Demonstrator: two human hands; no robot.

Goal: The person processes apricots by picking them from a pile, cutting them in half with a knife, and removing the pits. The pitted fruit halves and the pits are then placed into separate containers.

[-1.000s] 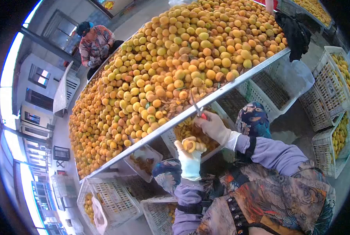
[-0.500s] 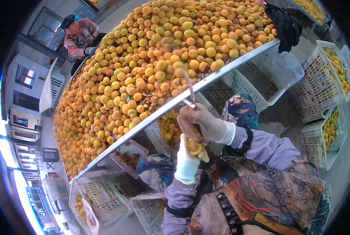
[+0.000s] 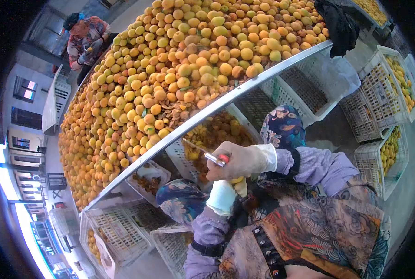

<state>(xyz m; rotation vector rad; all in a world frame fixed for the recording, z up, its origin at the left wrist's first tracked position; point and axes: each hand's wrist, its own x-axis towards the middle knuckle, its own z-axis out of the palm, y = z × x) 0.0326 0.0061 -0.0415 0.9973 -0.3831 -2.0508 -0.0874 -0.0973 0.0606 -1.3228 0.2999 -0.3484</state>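
Note:
My right hand (image 3: 242, 160), in a tan glove with a white cuff, is closed around a thin knife (image 3: 210, 158) with a metal collar and a red part at its handle. The blade points up and left, away from me. Just below, my gloved left hand (image 3: 223, 196) is closed on a yellow apricot (image 3: 237, 180), mostly hidden by the right hand. The two hands touch above my lap. Under them and beyond sits a white crate (image 3: 179, 156) with orange-brown fruit pieces (image 3: 219, 130) in it.
Apricots (image 3: 170, 74) are heaped on a table with a metal edge (image 3: 244, 88). White crates stand at left (image 3: 117, 232), and stacked crates (image 3: 379, 100) at right. A black cloth (image 3: 340, 28) hangs at the table corner. A co-worker (image 3: 86, 39) sits across at upper left.
My right hand has turned, and the knife has swung from pointing up to pointing up-left, lower down. The apricot is now more covered. The co-worker's hands have moved back from the heap.

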